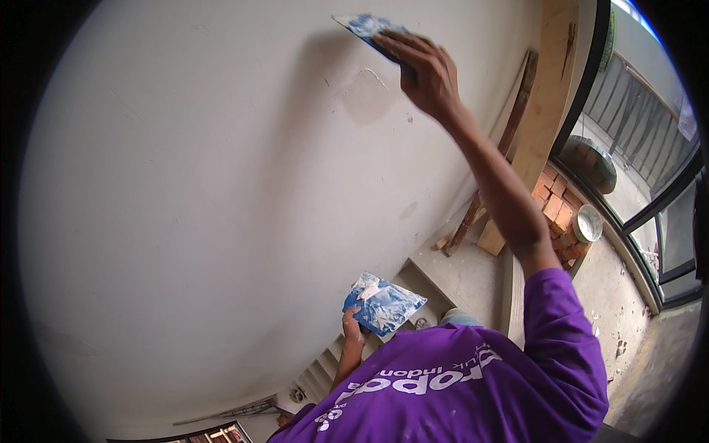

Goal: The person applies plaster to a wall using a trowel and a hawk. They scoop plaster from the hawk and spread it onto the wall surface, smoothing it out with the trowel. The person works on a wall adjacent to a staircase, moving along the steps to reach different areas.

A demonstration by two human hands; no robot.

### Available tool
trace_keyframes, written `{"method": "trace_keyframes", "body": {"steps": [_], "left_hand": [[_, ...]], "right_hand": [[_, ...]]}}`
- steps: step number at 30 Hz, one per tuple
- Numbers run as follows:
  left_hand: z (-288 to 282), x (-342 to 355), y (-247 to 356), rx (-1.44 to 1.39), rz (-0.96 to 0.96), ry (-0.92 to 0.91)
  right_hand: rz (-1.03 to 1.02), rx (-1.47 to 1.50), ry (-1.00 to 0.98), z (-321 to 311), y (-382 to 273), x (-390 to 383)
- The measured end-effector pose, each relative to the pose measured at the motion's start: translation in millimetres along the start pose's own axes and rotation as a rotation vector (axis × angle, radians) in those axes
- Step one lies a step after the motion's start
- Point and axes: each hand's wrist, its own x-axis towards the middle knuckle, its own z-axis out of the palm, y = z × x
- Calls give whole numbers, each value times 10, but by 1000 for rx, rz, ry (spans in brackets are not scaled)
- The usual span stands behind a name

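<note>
My right hand (432, 74) is raised high on a straightened arm, its fingers closed round a blue putty spreader (365, 27). That spreader is smeared with white and is held at the pale wall (199, 170); whether its edge touches cannot be made out. Low by my chest, my left hand (354, 328) grips a second blue putty spreader (390, 306), its broad face coated with white putty and a thicker lump near one corner. Below the raised hand, a darker rough-edged patch (366, 98) shows on the wall.
Stair steps (321, 375) descend beside the wall under my left hand. Wooden boards (533, 122) lean at the right. Stacked bricks (559, 210) and a white bucket (588, 224) stand near a dark-framed glass door (635, 221). Debris dots the floor (613, 295).
</note>
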Motion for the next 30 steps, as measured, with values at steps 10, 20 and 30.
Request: {"method": "trace_keyframes", "body": {"steps": [10,20,30], "left_hand": [[157,-92,31,-58,7,4],[255,-237,113,-41,58,-76],[166,-112,-31,-69,48,1]], "right_hand": [[29,37,-507,262,76,-1754],[-98,65,-132,116,-649,236],[-79,46,-532,730,-564,-1483]]}}
